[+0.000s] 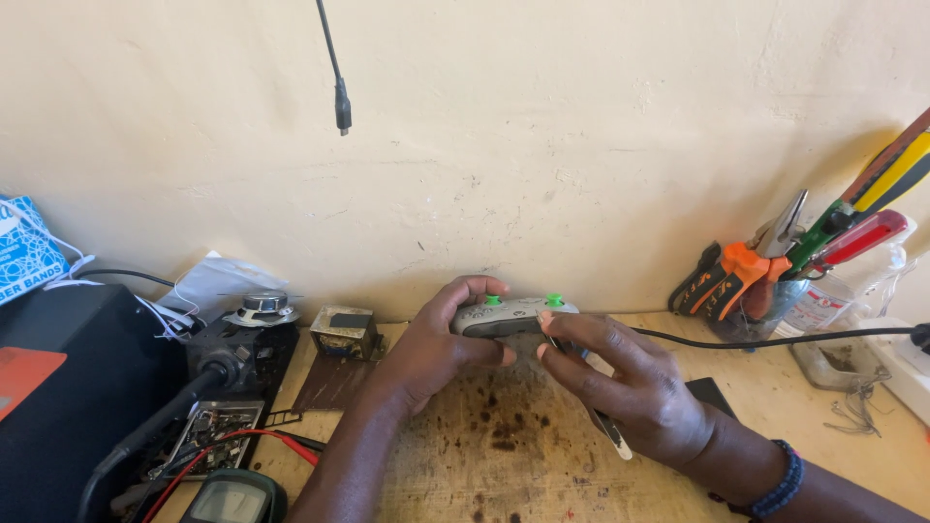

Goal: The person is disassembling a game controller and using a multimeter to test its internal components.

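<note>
While blue box (27, 250) sits far left, left hand (431, 344) clasping controller (513, 316), right hand (630, 387) pinching thin tool (612, 434) against it.

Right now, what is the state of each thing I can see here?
Controller: off the table, gripped by left hand.
Thin tool: held in right hand, tip at the controller's edge.
Pliers: upright in the jar.
Hanging cable: unplugged, dangling.
Meter: screen blank.
</note>
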